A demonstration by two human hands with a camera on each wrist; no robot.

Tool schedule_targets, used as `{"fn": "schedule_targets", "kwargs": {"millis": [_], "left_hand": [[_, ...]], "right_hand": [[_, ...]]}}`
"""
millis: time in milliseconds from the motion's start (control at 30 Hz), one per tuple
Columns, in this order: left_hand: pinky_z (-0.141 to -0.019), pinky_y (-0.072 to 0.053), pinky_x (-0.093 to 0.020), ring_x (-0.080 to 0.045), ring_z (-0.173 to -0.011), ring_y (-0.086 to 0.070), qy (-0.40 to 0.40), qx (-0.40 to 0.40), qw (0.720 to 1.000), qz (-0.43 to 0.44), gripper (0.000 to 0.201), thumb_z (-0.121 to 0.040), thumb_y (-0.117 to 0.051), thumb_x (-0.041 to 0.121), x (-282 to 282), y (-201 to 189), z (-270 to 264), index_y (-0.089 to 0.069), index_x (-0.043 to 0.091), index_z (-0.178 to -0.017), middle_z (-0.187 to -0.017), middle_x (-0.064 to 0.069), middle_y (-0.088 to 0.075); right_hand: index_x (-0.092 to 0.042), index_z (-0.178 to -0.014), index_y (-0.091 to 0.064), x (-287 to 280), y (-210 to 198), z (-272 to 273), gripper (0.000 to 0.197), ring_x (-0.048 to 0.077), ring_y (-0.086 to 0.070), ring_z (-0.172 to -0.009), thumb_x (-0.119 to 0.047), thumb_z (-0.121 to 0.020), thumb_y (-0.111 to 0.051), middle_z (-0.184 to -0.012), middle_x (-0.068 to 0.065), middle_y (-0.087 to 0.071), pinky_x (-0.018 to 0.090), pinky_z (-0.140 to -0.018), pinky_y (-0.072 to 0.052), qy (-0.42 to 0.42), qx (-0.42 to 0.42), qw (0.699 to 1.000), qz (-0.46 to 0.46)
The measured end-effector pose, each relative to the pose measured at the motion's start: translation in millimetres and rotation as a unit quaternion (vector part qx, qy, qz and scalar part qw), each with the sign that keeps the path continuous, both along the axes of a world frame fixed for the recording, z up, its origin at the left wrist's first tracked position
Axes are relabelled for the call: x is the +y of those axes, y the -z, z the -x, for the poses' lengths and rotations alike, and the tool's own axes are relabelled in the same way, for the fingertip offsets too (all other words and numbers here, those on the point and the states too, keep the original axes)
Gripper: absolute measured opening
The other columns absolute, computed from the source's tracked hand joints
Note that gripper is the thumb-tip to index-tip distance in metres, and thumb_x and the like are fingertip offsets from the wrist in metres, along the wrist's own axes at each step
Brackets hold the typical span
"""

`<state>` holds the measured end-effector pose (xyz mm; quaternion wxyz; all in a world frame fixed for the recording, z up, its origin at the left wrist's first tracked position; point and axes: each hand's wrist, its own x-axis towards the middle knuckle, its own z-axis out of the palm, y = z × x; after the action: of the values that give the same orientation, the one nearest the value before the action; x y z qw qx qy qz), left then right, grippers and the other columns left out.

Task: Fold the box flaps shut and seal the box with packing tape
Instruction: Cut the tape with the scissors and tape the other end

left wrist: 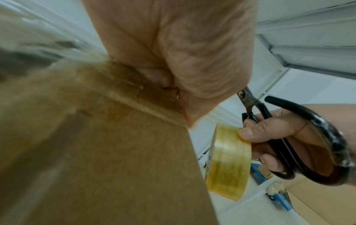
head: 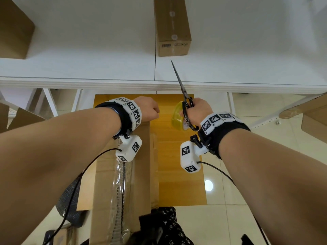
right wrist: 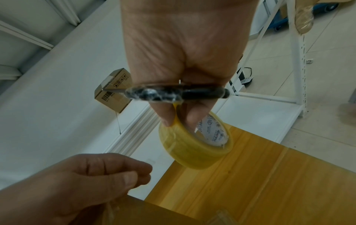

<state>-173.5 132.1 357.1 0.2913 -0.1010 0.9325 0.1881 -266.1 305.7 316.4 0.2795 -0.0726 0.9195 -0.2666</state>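
A large cardboard box (head: pixel 141 174) lies below me with its top flaps down and a strip of clear tape (head: pixel 122 183) along the seam. My left hand (head: pixel 150 110) hovers at the box's far end, fingers curled, thumb against forefinger (right wrist: pixel 131 179); I cannot make out anything between them. My right hand (head: pixel 200 110) is just right of it, over the wooden surface. It grips black scissors (head: pixel 182 85), blades together and pointing away, and a yellow tape roll (right wrist: pixel 192 152) hangs on its fingers. The left wrist view shows the roll (left wrist: pixel 225 164) beside the box edge (left wrist: pixel 134 152).
The box sits on a yellow wooden surface (head: pixel 180 165) in front of a white table (head: pixel 88 50). A small sealed carton (head: pixel 172 27) stands on the table beyond the scissor tips, another box (head: pixel 14 29) at far left. More cardboard (head: pixel 311 121) is at right.
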Motion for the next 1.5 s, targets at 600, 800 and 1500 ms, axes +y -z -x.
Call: {"fn": "schedule_targets", "kwargs": {"millis": [600,800,1500], "left_hand": [[-0.094,-0.044,-0.036,-0.021,-0.109,-0.059,-0.082,-0.059,0.995,-0.017,0.053,-0.098,-0.041,0.058,-12,3,-1,-0.067,0.015,-0.113,-0.120,-0.005,-0.063],[-0.115,-0.030,-0.038,-0.020,-0.134,-0.046,-0.223,-0.095,0.964,-0.105,0.040,-0.104,-0.042,0.026,-40,-36,0,-0.052,0.009,-0.139,-0.145,-0.002,-0.051],[-0.085,-0.058,-0.046,-0.029,-0.093,-0.068,-0.313,-0.031,0.945,-0.088,0.048,-0.084,-0.063,0.059,-110,-8,-77,-0.071,0.019,-0.109,-0.102,-0.006,-0.070]], "right_hand": [[-0.008,-0.102,-0.065,-8,-4,1,0.011,0.031,-0.069,-0.083,-0.012,-0.092,-0.064,-0.093,0.012,-0.070,0.039,-0.071,-0.059,-0.012,0.006,1.000,-0.003],[-0.006,-0.097,-0.068,-15,-16,2,0.011,0.035,-0.072,-0.081,-0.009,-0.088,-0.064,-0.089,0.015,-0.073,0.048,-0.079,-0.062,-0.023,-0.006,1.000,-0.007],[-0.011,-0.098,-0.066,-56,-19,-29,0.008,0.032,-0.072,-0.085,-0.013,-0.091,-0.067,-0.092,0.011,-0.072,0.045,-0.077,-0.062,-0.101,-0.031,0.994,-0.027]]}}
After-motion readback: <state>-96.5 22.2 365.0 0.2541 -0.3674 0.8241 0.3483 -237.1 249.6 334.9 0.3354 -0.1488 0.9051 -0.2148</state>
